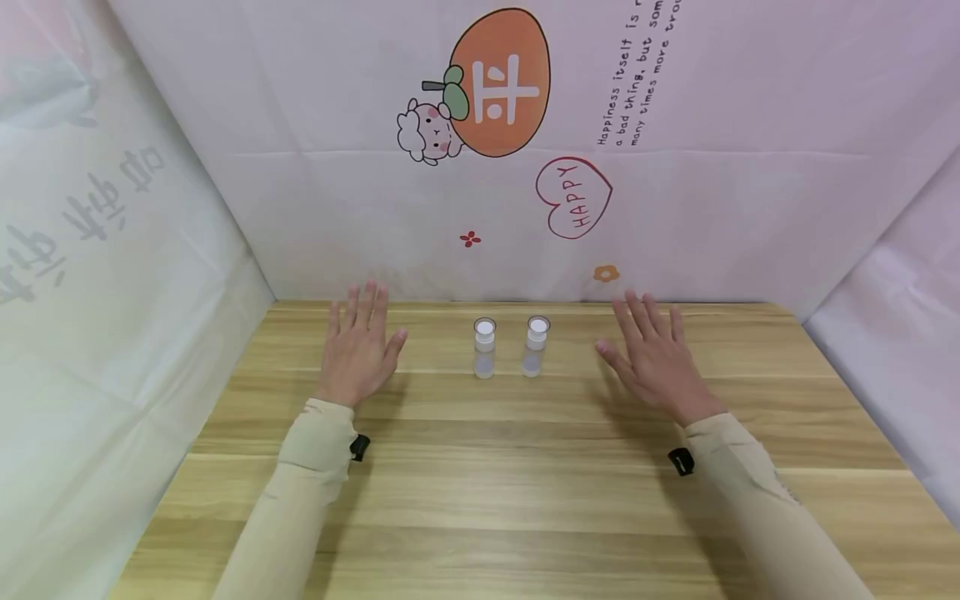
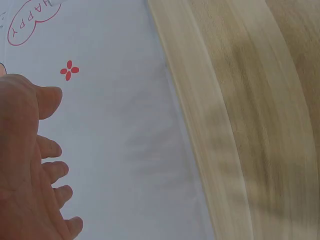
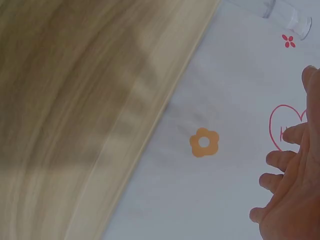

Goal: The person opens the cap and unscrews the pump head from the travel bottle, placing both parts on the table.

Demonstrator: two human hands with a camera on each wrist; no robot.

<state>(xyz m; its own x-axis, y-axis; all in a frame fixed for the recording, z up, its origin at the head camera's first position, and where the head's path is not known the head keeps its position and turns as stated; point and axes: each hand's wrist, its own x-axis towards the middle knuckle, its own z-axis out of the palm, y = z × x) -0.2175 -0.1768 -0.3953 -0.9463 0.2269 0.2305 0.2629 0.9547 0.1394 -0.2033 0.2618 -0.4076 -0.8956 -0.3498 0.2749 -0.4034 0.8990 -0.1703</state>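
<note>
Two small clear bottles with white tops, a left one point(image 1: 484, 358) and a right one point(image 1: 533, 357), stand upright side by side near the back of the wooden table. My left hand point(image 1: 358, 354) is to the left of them, fingers extended and thumb apart, holding nothing. On the other side, my right hand point(image 1: 656, 360) is likewise spread and holds nothing. Both hands are apart from the bottles, with shadows on the wood beneath them. In the right wrist view, part of a clear bottle point(image 3: 287, 15) shows at the top right, beyond the fingertips.
A white printed cloth point(image 1: 345, 208) hangs directly behind the table's back edge, with more cloth on both sides. The wood-grain tabletop point(image 1: 495, 483) extends toward me between the forearms. A black strap end point(image 1: 360, 447) pokes out at the left cuff, another point(image 1: 682, 461) at the right.
</note>
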